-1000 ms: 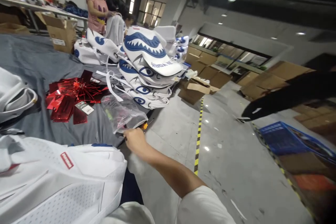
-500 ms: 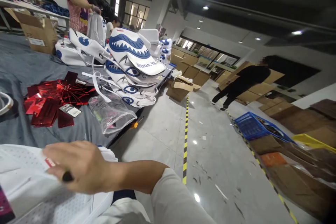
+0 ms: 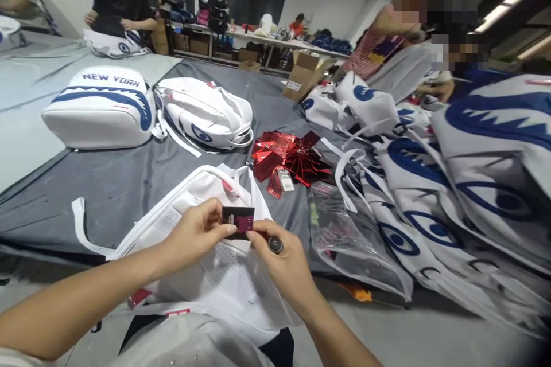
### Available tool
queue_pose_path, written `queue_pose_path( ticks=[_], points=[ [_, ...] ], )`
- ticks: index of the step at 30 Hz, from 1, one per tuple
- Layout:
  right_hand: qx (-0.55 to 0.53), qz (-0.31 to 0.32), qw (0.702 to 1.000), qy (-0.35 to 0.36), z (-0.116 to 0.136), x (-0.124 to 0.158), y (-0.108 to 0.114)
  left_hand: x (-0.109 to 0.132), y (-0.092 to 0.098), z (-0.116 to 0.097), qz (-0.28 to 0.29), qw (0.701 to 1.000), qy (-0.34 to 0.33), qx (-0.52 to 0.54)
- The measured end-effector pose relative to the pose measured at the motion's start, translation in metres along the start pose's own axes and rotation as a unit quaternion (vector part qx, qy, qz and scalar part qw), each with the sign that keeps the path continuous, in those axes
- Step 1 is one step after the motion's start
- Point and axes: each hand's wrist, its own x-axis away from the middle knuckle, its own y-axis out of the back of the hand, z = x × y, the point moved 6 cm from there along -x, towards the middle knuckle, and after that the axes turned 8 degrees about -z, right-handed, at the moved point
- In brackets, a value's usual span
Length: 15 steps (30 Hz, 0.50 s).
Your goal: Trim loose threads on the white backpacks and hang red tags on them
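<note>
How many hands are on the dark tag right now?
2: the left hand pinches the left edge of the dark tag, the right hand the right edge, over the white bag.

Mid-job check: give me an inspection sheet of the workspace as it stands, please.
Surface: grey cloth-covered table, creased.
Job's things: dark tag held over a white backpack lying mesh side up.
Clutter: red foil tags; clear plastic bag; stacked shark-print backpacks; NEW YORK bag.
Grippers: left hand and right hand both pinch the tag; the right also holds a small black round-ended object.
Cables: nothing seen.
Surroundings: people working at the far side; cardboard box.
</note>
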Motion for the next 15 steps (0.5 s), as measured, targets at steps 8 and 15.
queue_pose_path(
  ticks=[8, 15],
  points=[
    [0.301, 0.107, 0.939, 0.129, -0.006, -0.05, -0.029, 0.016, 0.091, 0.015, -0.165, 0.891, -0.085, -0.413],
    [0.469, 0.305, 0.816, 0.147, -0.019, -0.058, -0.101, 0.016, 0.09, 0.052, -0.114, 0.89, -0.016, -0.442]
  ],
)
